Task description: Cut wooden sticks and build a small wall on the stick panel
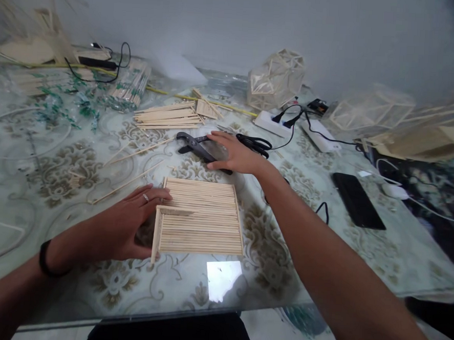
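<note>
A flat panel of thin wooden sticks [203,235] lies on the table in front of me, with low stick walls standing along its left side and partway across it. My left hand [141,221] grips the panel's left edge, fingers at the upper corner and thumb by the lower wall. Beyond the panel, my right hand [235,154] reaches over dark grey pliers [199,149]. Its thumb and forefinger are spread about the handles, and the pliers' jaws point left. Whether the fingertips press on the handles is hard to tell.
Loose sticks [168,116] lie behind the pliers, beside wrapped stick bundles [130,84]. A power strip [273,124] with black cables stands at the back. A phone [358,200] lies to the right. Stick frame models [276,78] stand near the wall. The glass table's edge [156,317] is close to me.
</note>
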Demonstrator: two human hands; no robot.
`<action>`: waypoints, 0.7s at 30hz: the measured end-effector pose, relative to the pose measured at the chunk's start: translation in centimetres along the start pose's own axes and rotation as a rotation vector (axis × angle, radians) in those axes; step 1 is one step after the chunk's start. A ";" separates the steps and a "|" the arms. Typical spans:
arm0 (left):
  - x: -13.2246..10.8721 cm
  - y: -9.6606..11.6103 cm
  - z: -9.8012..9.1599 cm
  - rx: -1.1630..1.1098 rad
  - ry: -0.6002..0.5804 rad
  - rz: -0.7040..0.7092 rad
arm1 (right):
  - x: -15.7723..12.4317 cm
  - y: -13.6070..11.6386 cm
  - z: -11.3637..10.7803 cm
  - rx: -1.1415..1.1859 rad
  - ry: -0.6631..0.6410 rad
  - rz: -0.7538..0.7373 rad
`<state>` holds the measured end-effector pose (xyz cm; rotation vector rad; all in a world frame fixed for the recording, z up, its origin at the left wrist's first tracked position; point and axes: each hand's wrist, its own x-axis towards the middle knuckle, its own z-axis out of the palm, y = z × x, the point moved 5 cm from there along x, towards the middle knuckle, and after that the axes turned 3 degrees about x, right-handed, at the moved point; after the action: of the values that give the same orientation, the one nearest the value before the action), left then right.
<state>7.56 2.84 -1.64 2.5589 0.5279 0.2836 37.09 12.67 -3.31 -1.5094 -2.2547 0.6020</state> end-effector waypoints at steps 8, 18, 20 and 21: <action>0.2 0.5 -0.2 0.017 -0.024 -0.006 | -7.7 -7.3 -3.7 0.250 0.580 0.081; 0.3 0.9 -0.3 -0.024 -0.040 -0.063 | -15.7 -17.0 -0.2 0.802 0.411 -0.128; 0.3 0.9 -0.5 -0.021 -0.055 -0.049 | -15.9 -19.1 0.0 0.924 0.329 -0.210; 0.3 1.0 -0.6 -0.027 -0.062 -0.033 | -16.1 -20.0 0.0 0.953 0.290 -0.239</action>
<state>7.95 2.49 -0.59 2.5220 0.5387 0.1983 27.40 -9.13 6.36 -0.7663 -1.5114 1.0831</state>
